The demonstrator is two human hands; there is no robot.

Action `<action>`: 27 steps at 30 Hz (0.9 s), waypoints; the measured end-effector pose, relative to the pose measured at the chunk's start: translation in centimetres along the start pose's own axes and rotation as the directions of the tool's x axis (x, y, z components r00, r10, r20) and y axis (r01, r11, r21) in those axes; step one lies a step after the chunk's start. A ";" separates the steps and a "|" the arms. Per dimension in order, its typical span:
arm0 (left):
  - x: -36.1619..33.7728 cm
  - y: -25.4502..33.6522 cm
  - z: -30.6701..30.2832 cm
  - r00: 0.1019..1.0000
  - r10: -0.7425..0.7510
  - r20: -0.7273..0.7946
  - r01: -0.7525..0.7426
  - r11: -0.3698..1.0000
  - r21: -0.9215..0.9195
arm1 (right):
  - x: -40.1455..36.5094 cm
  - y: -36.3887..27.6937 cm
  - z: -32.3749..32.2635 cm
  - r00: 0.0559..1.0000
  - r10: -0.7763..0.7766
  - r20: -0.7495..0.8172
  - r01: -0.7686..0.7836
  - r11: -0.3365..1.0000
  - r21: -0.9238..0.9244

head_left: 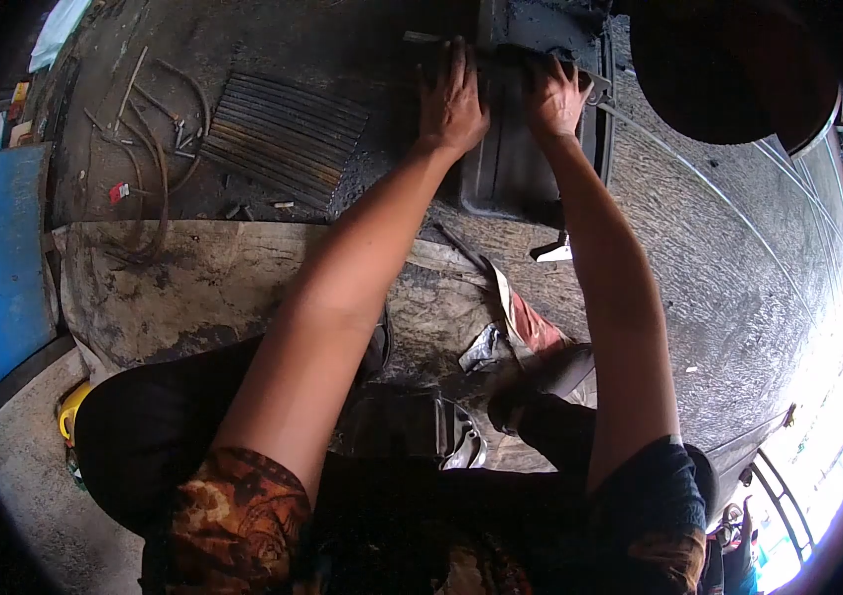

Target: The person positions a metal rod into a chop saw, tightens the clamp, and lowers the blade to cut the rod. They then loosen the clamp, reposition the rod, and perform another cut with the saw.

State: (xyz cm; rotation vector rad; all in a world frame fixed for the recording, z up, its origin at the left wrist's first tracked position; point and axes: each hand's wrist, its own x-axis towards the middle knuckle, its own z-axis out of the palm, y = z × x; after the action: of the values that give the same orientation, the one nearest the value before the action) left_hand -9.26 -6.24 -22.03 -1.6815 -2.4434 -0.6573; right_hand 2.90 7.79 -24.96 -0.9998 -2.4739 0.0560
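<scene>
A long dark flat bar (509,58) lies crosswise over a dark rectangular metal tray (482,193). My left hand (454,107) is on the bar's left part, its fingers reaching over it and its thumb hidden. A thin grey end (421,38) sticks out beyond those fingers. On the right part, my right hand (554,99) curls its fingers over the bar. Its underside is hidden, so the exact grip is hard to see. Dark loose material (550,28) lies in the tray's far section.
Left of the tray lies a row of dark rods (288,134), with bent hoses (159,149) and a small red packet (119,191). A stained cloth (174,288) lies nearer me. A large round dark object (734,64) and a thin wire (709,183) are at right.
</scene>
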 end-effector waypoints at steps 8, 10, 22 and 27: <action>0.2 0.3 0.1 0.998 -0.026 -0.050 0.023 0.998 -0.061 | 0.2 -0.6 -0.6 0.976 -0.082 -0.200 0.065 0.994 -0.092; 0.1 0.3 0.1 0.997 -0.012 -0.075 0.009 0.999 -0.045 | 0.2 -0.4 -0.3 0.978 -0.075 -0.196 0.058 0.994 -0.090; 0.2 0.6 -0.4 0.997 -0.025 -0.068 0.021 0.998 -0.063 | 0.1 -0.8 -0.7 0.999 0.003 -0.042 -0.001 1.000 0.028; 0.3 0.5 -0.2 0.998 -0.019 -0.062 0.014 0.996 -0.085 | 0.1 0.0 0.1 1.000 0.000 -0.018 -0.001 1.000 -0.012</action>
State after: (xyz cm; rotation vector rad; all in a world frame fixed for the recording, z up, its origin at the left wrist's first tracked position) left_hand -8.93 -5.94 -21.61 -1.6450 -2.4211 -0.8145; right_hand 2.79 7.81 -24.98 -1.0019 -2.4609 0.0321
